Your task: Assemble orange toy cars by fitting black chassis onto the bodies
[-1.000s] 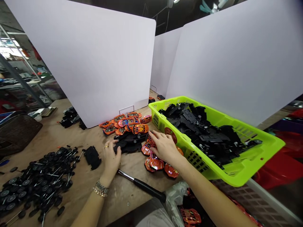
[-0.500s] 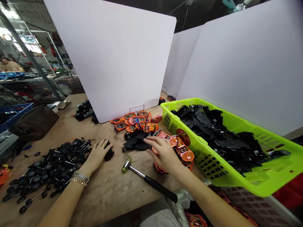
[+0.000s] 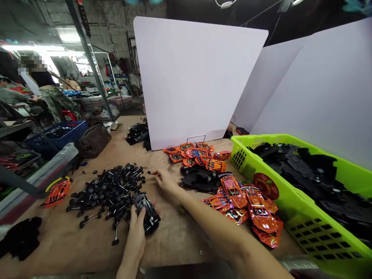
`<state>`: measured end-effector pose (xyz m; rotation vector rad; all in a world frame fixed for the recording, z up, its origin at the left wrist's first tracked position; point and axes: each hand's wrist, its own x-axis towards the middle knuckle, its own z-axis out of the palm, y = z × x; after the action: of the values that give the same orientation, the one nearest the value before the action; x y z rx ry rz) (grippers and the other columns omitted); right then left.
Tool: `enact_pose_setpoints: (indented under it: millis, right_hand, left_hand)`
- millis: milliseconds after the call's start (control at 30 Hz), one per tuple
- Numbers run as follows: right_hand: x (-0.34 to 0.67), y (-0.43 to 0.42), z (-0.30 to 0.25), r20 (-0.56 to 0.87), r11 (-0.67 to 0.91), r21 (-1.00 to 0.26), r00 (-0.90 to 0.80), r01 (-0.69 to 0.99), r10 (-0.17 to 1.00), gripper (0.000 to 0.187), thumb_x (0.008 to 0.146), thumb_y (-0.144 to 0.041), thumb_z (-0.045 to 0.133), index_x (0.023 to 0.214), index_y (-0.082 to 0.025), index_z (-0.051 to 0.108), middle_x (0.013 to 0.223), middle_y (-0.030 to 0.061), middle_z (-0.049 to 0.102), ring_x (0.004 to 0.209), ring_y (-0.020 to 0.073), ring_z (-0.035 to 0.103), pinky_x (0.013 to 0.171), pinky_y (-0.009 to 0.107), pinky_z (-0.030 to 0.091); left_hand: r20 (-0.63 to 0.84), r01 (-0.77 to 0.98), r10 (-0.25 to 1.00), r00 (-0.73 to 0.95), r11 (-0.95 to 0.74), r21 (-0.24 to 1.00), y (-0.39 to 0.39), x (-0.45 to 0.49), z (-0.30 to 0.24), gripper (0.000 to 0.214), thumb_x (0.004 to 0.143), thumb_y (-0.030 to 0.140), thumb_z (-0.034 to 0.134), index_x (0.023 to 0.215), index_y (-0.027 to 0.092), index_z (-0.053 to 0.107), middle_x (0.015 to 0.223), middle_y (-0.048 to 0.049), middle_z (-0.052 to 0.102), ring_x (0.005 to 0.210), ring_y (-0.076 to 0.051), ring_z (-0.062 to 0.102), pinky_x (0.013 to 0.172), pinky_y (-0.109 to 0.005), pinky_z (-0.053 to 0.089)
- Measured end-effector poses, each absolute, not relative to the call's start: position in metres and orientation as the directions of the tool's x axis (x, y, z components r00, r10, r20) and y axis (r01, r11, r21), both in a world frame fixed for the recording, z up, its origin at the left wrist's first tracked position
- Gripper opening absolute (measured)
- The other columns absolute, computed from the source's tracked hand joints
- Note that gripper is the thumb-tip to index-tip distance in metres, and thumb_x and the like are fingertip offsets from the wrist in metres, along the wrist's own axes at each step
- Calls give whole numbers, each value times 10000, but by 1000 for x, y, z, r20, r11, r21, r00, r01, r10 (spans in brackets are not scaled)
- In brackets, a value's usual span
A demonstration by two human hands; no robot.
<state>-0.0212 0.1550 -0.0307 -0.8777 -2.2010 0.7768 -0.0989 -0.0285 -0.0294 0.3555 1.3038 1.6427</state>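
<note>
A workbench (image 3: 87, 248) is seen with a white partition panel (image 3: 197, 81) standing upright across it, and everything is placed here by that panel. Well to the panel's left and beyond the bench, a standing person (image 3: 49, 85) is seen, with a blue crate (image 3: 58, 133) nearer the bench. A lime-green plastic crate (image 3: 302, 217) is set to the right of the panel and is filled with loose black car chassis (image 3: 302, 170). Large shiny orange car bodies (image 3: 258, 209) are heaped in front of the panel, beside the crate. Smaller orange car bodies (image 3: 194, 155) are piled against the panel's foot, with a few black chassis (image 3: 197, 180) lying just in front of them.

A pile of black wheel-and-axle sets (image 3: 107, 192) is spread on the bench in front of the panel and to its left. A black toy car chassis (image 3: 147, 213) is held in the left hand (image 3: 135, 232) at the pile's near edge, gripped with the thumb pressed along its side; the other fingers are mostly hidden behind it. The right hand (image 3: 164, 181) is held open just beside the pile, palm down, its fingers stretched out and slightly spread, touching nothing that can be made out.
</note>
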Motion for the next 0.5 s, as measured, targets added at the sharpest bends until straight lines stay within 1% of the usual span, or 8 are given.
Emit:
enact_pose_setpoints:
  millis: [67, 167, 233, 300, 400, 500]
  right_hand:
    - [-43, 171, -32, 320, 631, -670, -615, 391, 721, 246, 895, -37, 535, 1049, -192, 648, 1115, 82, 687, 1000, 179, 646, 880, 302, 492]
    - [-55, 186, -33, 282, 668, -606, -668, 433, 689, 198, 852, -64, 639, 1012, -181, 649, 1059, 83, 698, 986, 196, 639, 865, 296, 473]
    - [-51, 190, -34, 261, 684, -557, -683, 470, 682, 143, 865, -108, 650, 991, -177, 642, 1006, 83, 700, 956, 204, 636, 839, 297, 462]
    - [-42, 191, -33, 248, 702, -505, -695, 501, 675, 101, 906, -144, 612, 998, -179, 633, 996, 87, 695, 943, 205, 632, 824, 298, 447]
    - [-31, 188, -29, 226, 742, -435, -735, 511, 639, 99, 912, -195, 623, 1011, -199, 633, 1014, 77, 695, 952, 203, 631, 818, 286, 431]
    - [-33, 184, -26, 206, 775, -392, -774, 495, 598, 92, 900, -229, 652, 991, -218, 644, 1038, 55, 699, 973, 197, 634, 823, 268, 423]
  left_hand:
    - [-378, -547, 828, -414, 106, 830, -34, -105, -21, 666, 724, 359, 769, 1320, 260, 488, 1057, -76, 752, 944, -274, 728, 823, -393, 568]
    - [-391, -574, 838, -381, 117, 810, -36, -112, -15, 618, 703, 296, 758, 1264, 247, 502, 1033, -72, 755, 904, -260, 738, 780, -370, 579]
    - [-383, -591, 849, -363, 108, 800, -36, -115, -16, 571, 699, 268, 744, 1217, 252, 504, 1022, -64, 757, 896, -252, 741, 775, -363, 580]
    - [-375, -605, 857, -354, 96, 790, -36, -115, -19, 544, 691, 248, 746, 1175, 259, 498, 1021, -55, 758, 892, -242, 744, 781, -355, 579]
    - [-366, -617, 867, -339, 89, 782, -33, -111, -20, 542, 682, 229, 757, 1153, 262, 490, 1035, -55, 759, 893, -234, 745, 796, -354, 575]
    - [-369, -611, 868, -332, 100, 786, -31, -107, -18, 550, 690, 244, 755, 1171, 262, 490, 1028, -59, 762, 884, -232, 745, 793, -358, 576]
